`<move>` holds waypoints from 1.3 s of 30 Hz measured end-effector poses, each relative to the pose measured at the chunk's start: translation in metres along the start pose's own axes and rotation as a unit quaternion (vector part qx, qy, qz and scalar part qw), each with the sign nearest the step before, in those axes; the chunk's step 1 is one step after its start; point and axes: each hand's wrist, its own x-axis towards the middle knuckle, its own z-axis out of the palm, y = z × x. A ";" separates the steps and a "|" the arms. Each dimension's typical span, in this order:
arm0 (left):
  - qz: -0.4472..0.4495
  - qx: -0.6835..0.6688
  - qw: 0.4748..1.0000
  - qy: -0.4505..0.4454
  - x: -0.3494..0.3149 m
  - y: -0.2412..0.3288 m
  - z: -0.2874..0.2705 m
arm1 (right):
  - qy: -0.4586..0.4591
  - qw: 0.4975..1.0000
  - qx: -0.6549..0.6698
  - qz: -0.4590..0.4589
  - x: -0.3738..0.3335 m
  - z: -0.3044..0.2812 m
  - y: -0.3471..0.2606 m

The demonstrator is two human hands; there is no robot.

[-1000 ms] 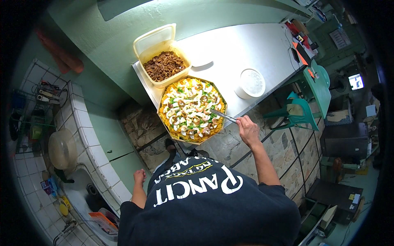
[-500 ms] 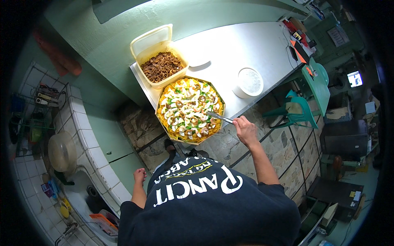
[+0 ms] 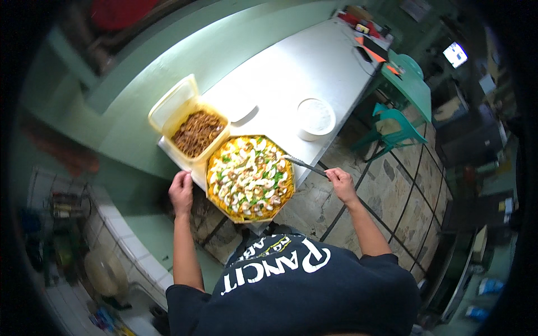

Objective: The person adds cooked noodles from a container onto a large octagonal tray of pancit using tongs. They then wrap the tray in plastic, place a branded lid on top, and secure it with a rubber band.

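Note:
An octagonal tray of yellow noodles (image 3: 251, 179), topped with sliced boiled egg, brown rings and green bits, sits at the table's near end. My right hand (image 3: 341, 183) is closed around the handle of metal tongs (image 3: 308, 165), whose tips reach just over the tray's right rim. My left hand (image 3: 181, 193) is raised beside the table's left corner, its fingers curled; whether they hold or touch anything is hidden. Behind the tray, a yellowish plastic container (image 3: 213, 151) with its lid tilted up holds brown strips of food (image 3: 199, 133).
On the white table (image 3: 274, 73) stand a round white-lidded tub (image 3: 315, 119) and a white plate-like item (image 3: 241, 111). A green plastic chair (image 3: 395, 131) is beyond the table's right side. A tiled sink counter (image 3: 131, 241) runs along my left.
My left hand has risen from my side to the table corner. My right hand has drawn the tongs from over the toppings toward the tray's right rim. The view has shifted.

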 end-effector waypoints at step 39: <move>0.232 0.233 0.842 -0.429 0.092 0.224 0.405 | 0.124 0.981 0.147 0.024 0.112 -0.191 0.155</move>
